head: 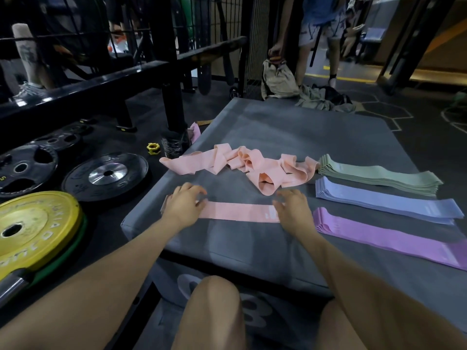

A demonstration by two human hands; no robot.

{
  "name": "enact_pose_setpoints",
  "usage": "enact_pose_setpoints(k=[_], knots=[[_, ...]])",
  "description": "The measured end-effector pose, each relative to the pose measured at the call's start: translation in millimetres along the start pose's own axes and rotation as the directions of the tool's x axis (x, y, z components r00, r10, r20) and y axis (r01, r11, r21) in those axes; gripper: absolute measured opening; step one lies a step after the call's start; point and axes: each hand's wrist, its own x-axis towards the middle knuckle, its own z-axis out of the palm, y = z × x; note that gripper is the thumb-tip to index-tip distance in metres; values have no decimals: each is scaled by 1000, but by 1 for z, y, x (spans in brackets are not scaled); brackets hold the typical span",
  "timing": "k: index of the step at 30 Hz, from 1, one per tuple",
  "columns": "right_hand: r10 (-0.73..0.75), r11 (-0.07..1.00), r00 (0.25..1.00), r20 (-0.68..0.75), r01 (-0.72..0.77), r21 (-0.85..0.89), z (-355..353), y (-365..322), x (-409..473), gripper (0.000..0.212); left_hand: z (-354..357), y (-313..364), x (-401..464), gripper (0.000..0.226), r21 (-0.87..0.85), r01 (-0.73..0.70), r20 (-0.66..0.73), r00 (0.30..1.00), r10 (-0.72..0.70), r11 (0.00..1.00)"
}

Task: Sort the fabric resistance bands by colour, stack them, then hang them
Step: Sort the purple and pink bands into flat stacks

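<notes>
Flattening a single pink band [237,211] on the grey mat [278,127], the person has the left hand [183,205] resting on its left end and the right hand [293,210] on its right end, fingers of both spread and fairly straight, pressing rather than gripping; the band lies with its long axis running left to right, straight across in front of the person, so each hand sits at one end; the loose heap of pink bands [252,165] still to be stacked lies just beyond, tangled and crumpled, about midway between the hands though its nearest fold looks slightly closer to the right hand, so the next reach is likely forward and away from the body; to the right, well clear of the pink strip, three finished stacks lie roughly parallel: green stack [379,176] farthest, blue stack [386,200] in the middle, purple stack [394,236] nearest; nothing is hung yet; the mat is a padded, slightly scuffed surface raised off a dark rubber gym floor; weight plates [106,175] and a yellow plate [32,228] lie on the floor to the left beside a black rack [166,72], and another person [316,34] stands at the far end by a bag [278,79].
</notes>
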Motion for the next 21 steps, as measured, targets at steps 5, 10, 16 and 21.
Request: enact_pose_setpoints(k=[5,10,16,21], knots=[[77,992,996,-47,-72,107,-13,-8,30,37,5,43,33,30,-170,-73,-24,997,70,983],[112,993,993,34,-113,43,-15,-11,55,52,15,79,63,29,-246,-88,-1,996,91,965],[146,987,989,-4,-145,71,-5,-2,79,32,29,97,82,30,-288,-128,23,990,140,949],[39,979,996,-81,-21,203,-31,-13,90,23,18,111,98,33,-398,-179,-59,984,169,900]])
